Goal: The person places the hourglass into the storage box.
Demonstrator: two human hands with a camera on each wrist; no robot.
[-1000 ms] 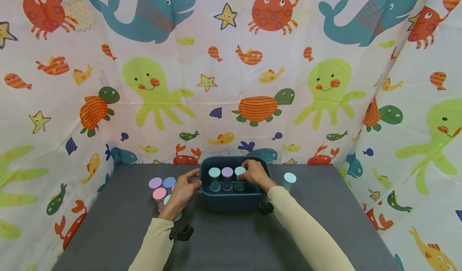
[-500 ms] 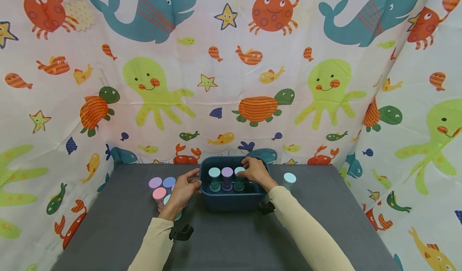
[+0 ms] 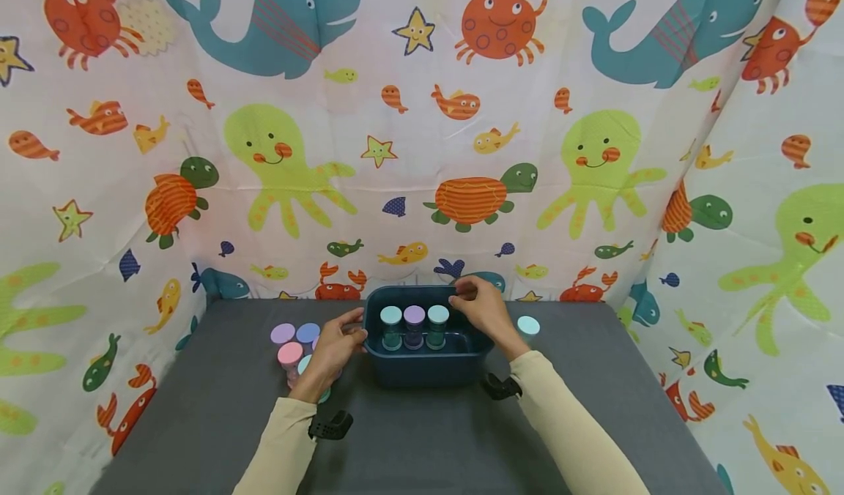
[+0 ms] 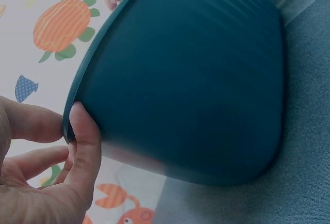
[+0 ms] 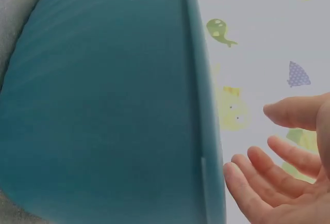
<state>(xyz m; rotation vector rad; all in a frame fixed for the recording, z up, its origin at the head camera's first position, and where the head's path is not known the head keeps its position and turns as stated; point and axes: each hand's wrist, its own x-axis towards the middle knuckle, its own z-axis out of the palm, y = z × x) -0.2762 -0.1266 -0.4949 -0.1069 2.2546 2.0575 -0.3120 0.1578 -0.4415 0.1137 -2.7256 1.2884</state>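
Observation:
A dark blue plastic bin (image 3: pixel 425 372) stands on the table. Inside it, three small clear jars stand upright in a row: one with a light teal lid (image 3: pixel 391 315), one with a purple lid (image 3: pixel 414 315), and another with a light teal lid (image 3: pixel 438 314). My left hand (image 3: pixel 335 348) pinches the bin's left rim between thumb and finger, plainly seen in the left wrist view on the bin wall (image 4: pixel 180 79). Over the bin's right side is my right hand (image 3: pixel 486 310), fingers loosely bent and holding nothing. In the right wrist view, its thumb and fingers (image 5: pixel 291 113) are spread apart beside the rim.
Left of the bin, partly behind my left hand, several jars cluster, with purple (image 3: pixel 283 333), blue (image 3: pixel 308 332) and pink (image 3: pixel 290 352) lids among them. One teal-lidded jar (image 3: pixel 528 326) stands to the right. A sea-animal curtain (image 3: pixel 409 151) hangs behind the grey table (image 3: pixel 409 444).
My right hand has let go of the rightmost teal-lidded jar in the bin and moved up and to the right. The left hand stays at the rim.

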